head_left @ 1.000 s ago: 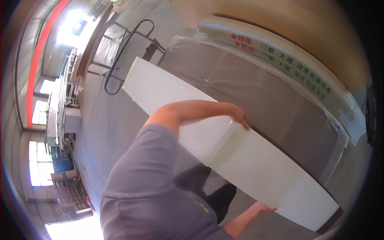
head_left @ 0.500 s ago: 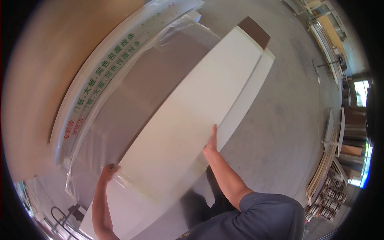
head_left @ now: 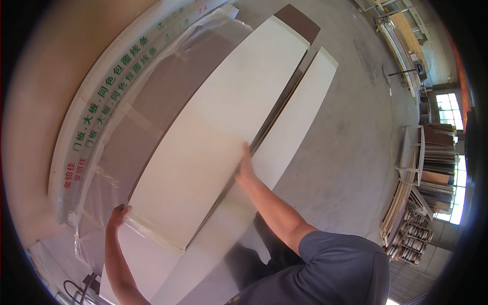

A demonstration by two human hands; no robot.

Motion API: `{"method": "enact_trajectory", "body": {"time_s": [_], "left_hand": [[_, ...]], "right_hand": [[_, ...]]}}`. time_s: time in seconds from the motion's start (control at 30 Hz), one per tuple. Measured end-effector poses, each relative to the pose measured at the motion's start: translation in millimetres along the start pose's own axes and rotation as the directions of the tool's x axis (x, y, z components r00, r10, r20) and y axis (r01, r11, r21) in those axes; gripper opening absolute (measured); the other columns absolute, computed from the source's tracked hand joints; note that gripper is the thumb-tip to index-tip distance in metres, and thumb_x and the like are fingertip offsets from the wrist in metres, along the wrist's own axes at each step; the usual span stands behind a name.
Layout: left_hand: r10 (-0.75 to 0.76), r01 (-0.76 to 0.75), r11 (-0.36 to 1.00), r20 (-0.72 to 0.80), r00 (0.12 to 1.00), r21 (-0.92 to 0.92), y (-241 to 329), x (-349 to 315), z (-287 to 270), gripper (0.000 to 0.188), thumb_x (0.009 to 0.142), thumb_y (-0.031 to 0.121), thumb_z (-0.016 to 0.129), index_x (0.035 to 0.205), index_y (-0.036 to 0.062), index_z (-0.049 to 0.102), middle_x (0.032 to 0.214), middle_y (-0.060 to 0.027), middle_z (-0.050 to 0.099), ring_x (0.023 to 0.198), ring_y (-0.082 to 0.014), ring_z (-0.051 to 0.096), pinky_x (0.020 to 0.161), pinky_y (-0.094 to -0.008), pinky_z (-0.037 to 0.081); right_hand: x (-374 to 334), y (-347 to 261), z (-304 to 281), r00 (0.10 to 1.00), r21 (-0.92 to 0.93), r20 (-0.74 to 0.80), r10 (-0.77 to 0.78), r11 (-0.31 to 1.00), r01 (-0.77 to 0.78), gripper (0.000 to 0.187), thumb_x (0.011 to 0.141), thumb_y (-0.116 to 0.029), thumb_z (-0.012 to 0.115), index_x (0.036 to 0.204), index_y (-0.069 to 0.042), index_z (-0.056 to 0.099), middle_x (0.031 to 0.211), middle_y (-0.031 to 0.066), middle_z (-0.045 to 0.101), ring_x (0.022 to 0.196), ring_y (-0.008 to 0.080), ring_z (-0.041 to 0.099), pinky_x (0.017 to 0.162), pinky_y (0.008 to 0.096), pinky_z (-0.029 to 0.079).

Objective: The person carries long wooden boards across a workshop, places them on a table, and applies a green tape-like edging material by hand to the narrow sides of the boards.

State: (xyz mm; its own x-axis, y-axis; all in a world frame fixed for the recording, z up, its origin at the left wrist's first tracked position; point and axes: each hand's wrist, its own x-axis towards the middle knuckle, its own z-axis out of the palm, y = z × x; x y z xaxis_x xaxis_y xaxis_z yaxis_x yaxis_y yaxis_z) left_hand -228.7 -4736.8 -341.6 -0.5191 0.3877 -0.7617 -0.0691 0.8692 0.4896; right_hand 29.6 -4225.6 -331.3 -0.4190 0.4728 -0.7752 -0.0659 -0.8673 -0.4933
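Note:
A long wide white panel lies lengthwise in front of me, its far end tilting off to the right. My left hand grips its near left corner, the fingers curled at the edge. On the panel's right long edge my right hand keeps hold, thumb along the top and the other fingers mostly hidden. A narrow white panel runs alongside on the right, parted from the wide one by a dark gap. Brown board shows past the far end of the wide panel.
Plastic-wrapped brown boards lie left of the panel. Beyond them are long white packages with green and red print, against a tan surface. Racks with boards and shelved rolls stand right across the grey floor.
The wide panel has shifted left with both hands on it. The gap between it and the narrow panel has widened, showing dark brown between them. My view has also turned slightly.

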Motion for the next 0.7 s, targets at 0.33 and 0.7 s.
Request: {"method": "enact_trajectory", "body": {"time_s": [0.33,0.7], "left_hand": [[0.027,-0.030,0.993,0.026,0.999,0.118,-26.0,13.1,10.9,0.054,0.094,0.051,0.064,0.088,-0.0031,0.057,0.071,-0.0114,0.051,0.070,-0.0218,0.042,0.066,-0.0409,0.043],[-0.024,0.190,0.895,-0.380,0.925,0.404,-29.6,-23.2,11.6,0.080,0.088,0.049,0.075,0.149,0.0054,0.046,0.148,-0.0249,0.045,0.134,-0.0426,0.045,0.114,-0.0521,0.036]], "right_hand": [[-10.7,3.7,6.5,0.994,-0.053,-0.039,0.100,0.993,-0.102,0.080,0.104,-0.066,0.036,0.157,-0.006,0.032,0.162,0.0147,0.035,0.148,0.0306,0.034,0.121,0.0468,0.030],[-108.2,-107.9,31.6,0.978,-0.992,-0.036,0.207,-0.127,-0.009,0.052,0.099,-0.050,0.057,0.117,-0.001,0.065,0.098,0.0196,0.073,0.083,0.0358,0.070,0.078,0.0459,0.054]]}}
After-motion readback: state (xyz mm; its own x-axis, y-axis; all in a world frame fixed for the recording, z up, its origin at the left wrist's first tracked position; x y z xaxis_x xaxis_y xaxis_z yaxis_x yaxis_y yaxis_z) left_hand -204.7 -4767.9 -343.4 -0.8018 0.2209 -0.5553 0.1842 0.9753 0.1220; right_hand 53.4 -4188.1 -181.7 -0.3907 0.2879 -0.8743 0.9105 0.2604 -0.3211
